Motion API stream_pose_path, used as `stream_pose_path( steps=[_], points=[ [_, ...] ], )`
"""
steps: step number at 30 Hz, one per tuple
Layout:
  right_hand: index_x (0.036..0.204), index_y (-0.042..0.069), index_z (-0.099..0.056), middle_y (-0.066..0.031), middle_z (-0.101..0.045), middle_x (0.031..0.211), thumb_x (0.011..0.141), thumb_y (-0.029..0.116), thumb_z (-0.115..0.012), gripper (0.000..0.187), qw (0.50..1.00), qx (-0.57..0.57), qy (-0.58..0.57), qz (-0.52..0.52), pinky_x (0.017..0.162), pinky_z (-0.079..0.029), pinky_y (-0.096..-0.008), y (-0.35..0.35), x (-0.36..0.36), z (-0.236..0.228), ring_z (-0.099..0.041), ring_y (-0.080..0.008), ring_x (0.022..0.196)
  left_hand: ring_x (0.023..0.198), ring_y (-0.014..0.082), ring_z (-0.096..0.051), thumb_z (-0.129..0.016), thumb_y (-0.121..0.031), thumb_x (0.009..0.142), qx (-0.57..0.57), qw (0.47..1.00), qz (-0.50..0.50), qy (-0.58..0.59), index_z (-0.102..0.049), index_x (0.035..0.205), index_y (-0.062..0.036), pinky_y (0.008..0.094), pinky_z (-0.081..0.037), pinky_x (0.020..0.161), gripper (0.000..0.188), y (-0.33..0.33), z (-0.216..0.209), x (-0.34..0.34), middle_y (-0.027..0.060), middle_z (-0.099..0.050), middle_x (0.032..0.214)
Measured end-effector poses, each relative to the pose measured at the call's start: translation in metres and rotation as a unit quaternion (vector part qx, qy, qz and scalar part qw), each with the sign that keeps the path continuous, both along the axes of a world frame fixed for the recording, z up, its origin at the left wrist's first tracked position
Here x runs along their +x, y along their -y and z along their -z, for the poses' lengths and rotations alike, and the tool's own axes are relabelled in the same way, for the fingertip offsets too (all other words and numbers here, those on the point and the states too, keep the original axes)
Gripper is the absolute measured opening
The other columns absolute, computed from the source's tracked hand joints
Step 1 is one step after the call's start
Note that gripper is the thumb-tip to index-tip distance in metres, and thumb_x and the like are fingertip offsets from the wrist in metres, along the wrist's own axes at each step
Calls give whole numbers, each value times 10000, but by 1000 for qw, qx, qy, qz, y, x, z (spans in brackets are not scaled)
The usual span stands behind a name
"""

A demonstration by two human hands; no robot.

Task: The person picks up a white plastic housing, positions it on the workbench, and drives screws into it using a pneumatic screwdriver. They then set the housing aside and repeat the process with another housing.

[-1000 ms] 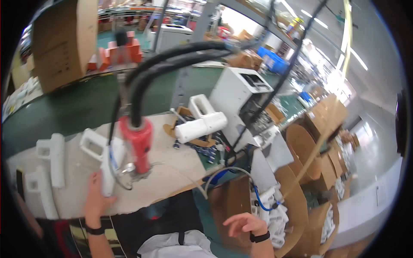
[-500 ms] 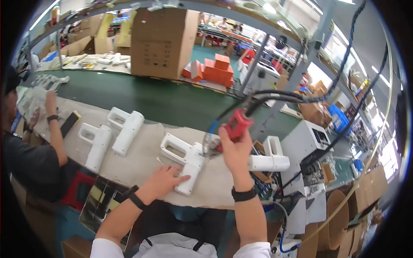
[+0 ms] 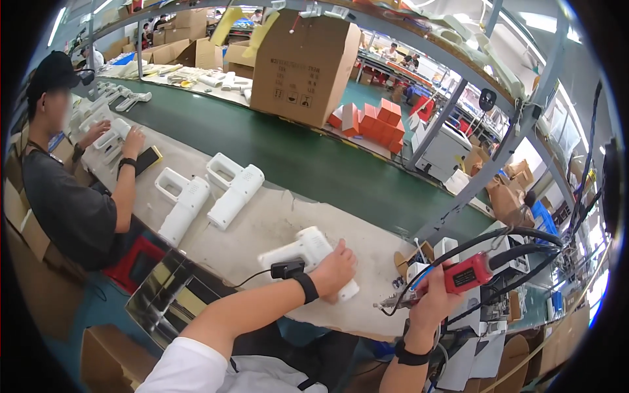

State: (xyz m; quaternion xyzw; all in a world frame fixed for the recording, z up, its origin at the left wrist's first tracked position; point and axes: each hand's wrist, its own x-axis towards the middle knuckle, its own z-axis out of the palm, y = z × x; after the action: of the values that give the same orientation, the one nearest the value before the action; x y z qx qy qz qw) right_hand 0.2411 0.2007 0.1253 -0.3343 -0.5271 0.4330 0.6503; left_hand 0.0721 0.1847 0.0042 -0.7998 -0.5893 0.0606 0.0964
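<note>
My left hand (image 3: 335, 270) is wrapped round the barrel end of a white gun-shaped plastic housing (image 3: 309, 247), which lies tilted on the bench covering; its handle end looks slightly smeared. Held in my right hand (image 3: 432, 302) is a red power screwdriver (image 3: 466, 274) with black cables and a thin blue hose. Its metal nose points left, apart from the housing. Two similar gun-shaped housings, one nearer (image 3: 185, 206) and one farther (image 3: 234, 191), lie to the left, each with a looped handle.
A co-worker (image 3: 78, 190) at the left handles white parts. Beyond the bench covering (image 3: 282, 209) runs a green conveyor belt (image 3: 295, 164). A large cardboard box (image 3: 301, 72) and orange boxes (image 3: 377, 124) stand behind it. Thick cables (image 3: 524, 239) arch at the right; a metal post (image 3: 485, 177) rises there.
My right hand has brought the screwdriver down and to the right. My left hand now grips the housing, which has turned and moved nearer to the right. The whole view has shifted.
</note>
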Motion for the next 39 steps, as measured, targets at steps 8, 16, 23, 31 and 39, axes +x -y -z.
stream_pose_path(
  steps=[8,16,23,31,39],
  points=[
    [953,-18,-525,-38,-527,597,871,9,-597,113,998,18,-57,-26,395,-368,-223,-20,-26,5,-482,-98,426,923,303,-625,-724,-522,625,-82,959,-122,243,-652,938,-52,428,-455,855,569,-19,20,-8,133,-647,947],
    [967,-28,-502,-57,-528,537,874,-11,-545,104,997,75,-1,4,394,-348,-230,-48,-43,23,-471,-105,410,850,264,-634,-740,-517,622,22,957,-129,257,-640,889,-70,394,-458,763,530,-24,30,3,92,-646,857],
    [938,-24,-514,-55,-523,524,880,6,-532,68,997,72,-20,-8,394,-346,-231,-57,-61,25,-469,-103,410,868,251,-635,-728,-522,640,-14,963,-155,221,-638,914,-76,386,-448,793,531,-24,23,1,84,-648,882],
    [868,-12,-553,-38,-546,544,873,47,-608,80,999,29,-13,-40,423,-403,-235,-80,-77,64,-516,-109,435,922,234,-629,-687,-558,702,-53,972,-151,173,-621,1003,-76,406,-427,840,572,-22,18,2,79,-645,952],
    [887,-18,-550,-34,-531,560,860,-6,-576,39,996,57,-55,-28,415,-395,-227,-49,-67,26,-496,-96,429,926,277,-617,-677,-594,681,-21,955,-161,249,-639,964,-41,398,-424,823,622,-22,34,0,129,-635,938]
  ],
)
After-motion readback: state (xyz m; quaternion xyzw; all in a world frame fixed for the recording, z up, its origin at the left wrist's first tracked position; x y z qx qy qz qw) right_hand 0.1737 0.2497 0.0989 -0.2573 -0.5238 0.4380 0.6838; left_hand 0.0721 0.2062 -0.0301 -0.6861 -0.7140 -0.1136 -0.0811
